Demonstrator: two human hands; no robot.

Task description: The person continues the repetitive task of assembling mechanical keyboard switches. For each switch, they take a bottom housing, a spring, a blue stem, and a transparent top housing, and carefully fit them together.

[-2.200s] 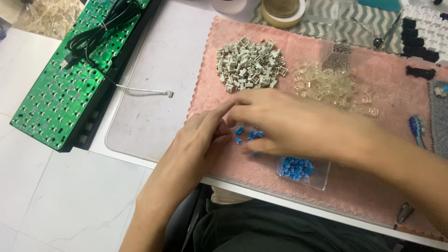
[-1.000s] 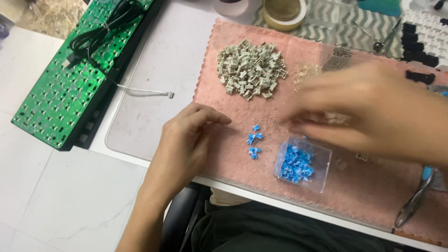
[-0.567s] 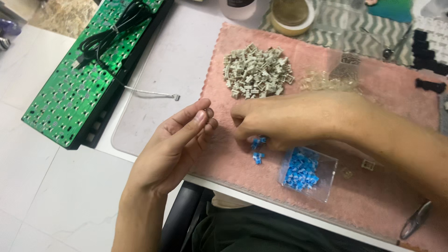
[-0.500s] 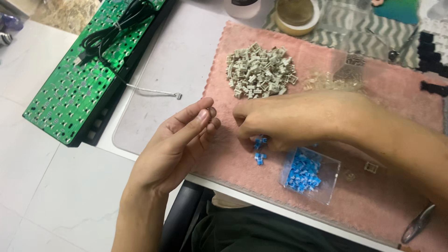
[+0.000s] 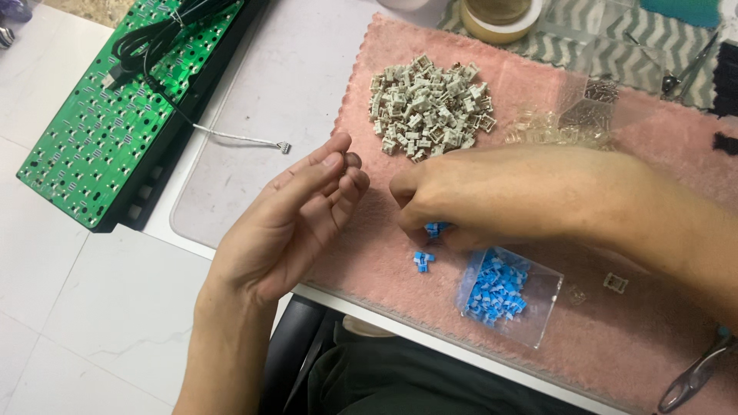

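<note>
Blue switch stems (image 5: 424, 260) lay loose on the pink mat (image 5: 361, 223). Our left hand (image 5: 288, 219) hovered open, fingers empty, ready to receive; our right hand (image 5: 477, 196) pinched stems beside the clear tray (image 5: 538, 307), keeping stock close.

Blue pieces (image 5: 435, 228) under right hand (image 5: 492, 196)

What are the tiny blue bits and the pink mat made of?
The blue bits look like hard moulded plastic: sharp little edges, even colour, slight shine. The see-through tray holding them seems clear plastic too. The pink mat looks like soft fuzzy cloth, perhaps microfibre, with a nubby surface and wavy stitched edge. The right hand reaches for loose blue bits.
</note>
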